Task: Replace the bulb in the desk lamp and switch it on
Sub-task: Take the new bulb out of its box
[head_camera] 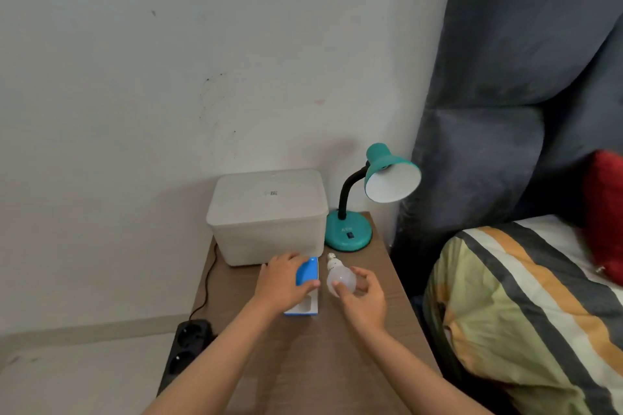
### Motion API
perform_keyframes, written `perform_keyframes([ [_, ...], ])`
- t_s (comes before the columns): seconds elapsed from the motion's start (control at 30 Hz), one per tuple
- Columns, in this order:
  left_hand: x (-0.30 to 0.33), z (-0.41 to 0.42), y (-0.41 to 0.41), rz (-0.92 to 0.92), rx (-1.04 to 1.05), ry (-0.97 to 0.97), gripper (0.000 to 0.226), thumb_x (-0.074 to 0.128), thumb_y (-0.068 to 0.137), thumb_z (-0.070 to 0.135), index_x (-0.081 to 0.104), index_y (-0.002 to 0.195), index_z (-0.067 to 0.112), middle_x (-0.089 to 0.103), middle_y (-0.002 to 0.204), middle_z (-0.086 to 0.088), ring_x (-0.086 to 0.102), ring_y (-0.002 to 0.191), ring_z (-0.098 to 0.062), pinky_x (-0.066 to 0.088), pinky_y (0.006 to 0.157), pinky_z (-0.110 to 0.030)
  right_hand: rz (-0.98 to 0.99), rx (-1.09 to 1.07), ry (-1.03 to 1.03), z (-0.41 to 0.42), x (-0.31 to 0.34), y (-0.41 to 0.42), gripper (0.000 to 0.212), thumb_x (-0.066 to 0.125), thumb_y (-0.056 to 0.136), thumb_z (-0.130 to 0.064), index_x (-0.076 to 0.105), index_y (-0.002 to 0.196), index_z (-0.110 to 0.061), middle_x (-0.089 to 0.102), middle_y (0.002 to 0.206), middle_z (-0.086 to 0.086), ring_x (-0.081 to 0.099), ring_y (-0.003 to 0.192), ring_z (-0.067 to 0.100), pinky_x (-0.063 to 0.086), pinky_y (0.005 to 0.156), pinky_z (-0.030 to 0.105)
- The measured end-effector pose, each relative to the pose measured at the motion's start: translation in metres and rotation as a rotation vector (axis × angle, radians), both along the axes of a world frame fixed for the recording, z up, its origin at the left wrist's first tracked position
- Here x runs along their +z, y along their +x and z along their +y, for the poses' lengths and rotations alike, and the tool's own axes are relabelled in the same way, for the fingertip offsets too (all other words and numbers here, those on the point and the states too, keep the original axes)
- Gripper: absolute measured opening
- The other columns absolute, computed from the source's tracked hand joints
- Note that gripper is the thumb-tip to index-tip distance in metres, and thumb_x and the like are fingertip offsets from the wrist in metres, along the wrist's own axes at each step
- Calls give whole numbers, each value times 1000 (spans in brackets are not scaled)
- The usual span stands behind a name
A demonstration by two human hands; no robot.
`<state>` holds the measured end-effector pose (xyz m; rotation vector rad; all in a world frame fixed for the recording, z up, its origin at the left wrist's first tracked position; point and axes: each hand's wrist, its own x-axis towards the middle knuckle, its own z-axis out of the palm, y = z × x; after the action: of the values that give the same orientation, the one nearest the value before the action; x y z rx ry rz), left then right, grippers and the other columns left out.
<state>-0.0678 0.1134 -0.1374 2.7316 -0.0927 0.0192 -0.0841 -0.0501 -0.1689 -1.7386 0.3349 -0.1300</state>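
A teal desk lamp (350, 229) stands at the back right of the wooden bedside table (337, 354), its shade (392, 178) tilted toward the bed and showing a white inside with no bulb that I can see. A white bulb (338, 276) lies on the table with its screw base pointing to the lamp; my right hand (364, 300) holds its globe with fingers and thumb. My left hand (283, 283) grips a blue and white bulb box (305, 283) lying just left of the bulb.
A white lidded plastic box (268, 212) fills the back left of the table. A black cable runs down to a black power strip (188, 344) on the floor at the left. A bed with a striped blanket (526, 307) and a red pillow (603, 212) lies to the right.
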Motion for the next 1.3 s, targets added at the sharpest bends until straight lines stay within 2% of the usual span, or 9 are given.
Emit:
perform_keyframes([
  [0.17, -1, 20, -1, -11, 65, 45, 62, 53, 79, 62, 47, 130, 27, 47, 138, 2, 41, 127, -21, 33, 106, -50, 123, 4, -71, 24, -8, 5, 40, 75, 73, -20, 58, 109, -23, 64, 109, 5, 60, 91, 21, 49, 82, 35],
  [0.37, -8, 38, -5, -45, 116, -122, 62, 56, 83, 53, 44, 135, 22, 40, 144, -3, 32, 133, -22, 31, 108, -37, 210, -32, -77, 49, -12, 9, 40, 72, 77, -20, 56, 114, -20, 61, 110, 5, 58, 83, 17, 49, 72, 29],
  [0.47, -10, 37, -7, -51, 138, -157, 61, 55, 84, 51, 42, 136, 23, 36, 146, -1, 28, 134, -21, 32, 107, -38, 219, -42, -61, 59, -17, 11, 40, 74, 74, -23, 56, 110, -22, 62, 114, 9, 61, 96, 27, 54, 85, 44],
  [0.53, -11, 37, -7, -42, 143, -170, 61, 55, 84, 52, 41, 137, 23, 35, 146, -1, 27, 135, -21, 33, 107, -38, 227, -32, -72, 62, -19, 13, 42, 75, 74, -24, 54, 110, -22, 61, 116, 10, 60, 99, 28, 55, 83, 47],
  [0.77, -14, 36, -8, -45, 150, -194, 62, 54, 85, 51, 38, 139, 24, 29, 151, -2, 20, 140, -20, 28, 111, -38, 288, 17, -149, 58, -13, 20, 61, 70, 79, -32, 44, 132, -17, 50, 133, 14, 52, 118, 31, 47, 90, 38],
  [0.97, -17, 34, -20, -115, 157, -335, 75, 56, 84, 52, 25, 144, 22, 12, 157, -2, 8, 144, -18, 20, 114, -35, -50, 18, -243, 50, -4, 16, 40, 66, 83, -19, 54, 120, -11, 55, 122, 10, 52, 112, 24, 44, 93, 34],
  [1.1, -20, 36, -30, -202, 254, -499, 74, 67, 80, 41, 31, 140, 15, 33, 145, -2, 28, 135, -19, 28, 109, -31, -272, 178, -131, 53, 15, 8, 28, 62, 84, -6, 58, 108, -19, 64, 99, 0, 60, 90, 11, 45, 78, 18],
  [1.17, -22, 39, -35, -238, 307, -562, 67, 72, 77, 33, 38, 133, 15, 43, 128, 1, 39, 121, -13, 34, 99, -26, -263, 306, -158, 57, 20, 9, 26, 61, 84, -7, 59, 105, -21, 64, 95, -3, 61, 87, 7, 46, 72, 14],
  [1.3, -27, 46, -36, -182, 373, -626, 55, 72, 78, 25, 49, 126, 12, 57, 124, -4, 53, 112, -15, 44, 89, -26, -125, 415, -219, 70, 19, 15, 27, 63, 84, -10, 59, 110, -14, 61, 105, -2, 59, 89, 8, 46, 69, 13],
])
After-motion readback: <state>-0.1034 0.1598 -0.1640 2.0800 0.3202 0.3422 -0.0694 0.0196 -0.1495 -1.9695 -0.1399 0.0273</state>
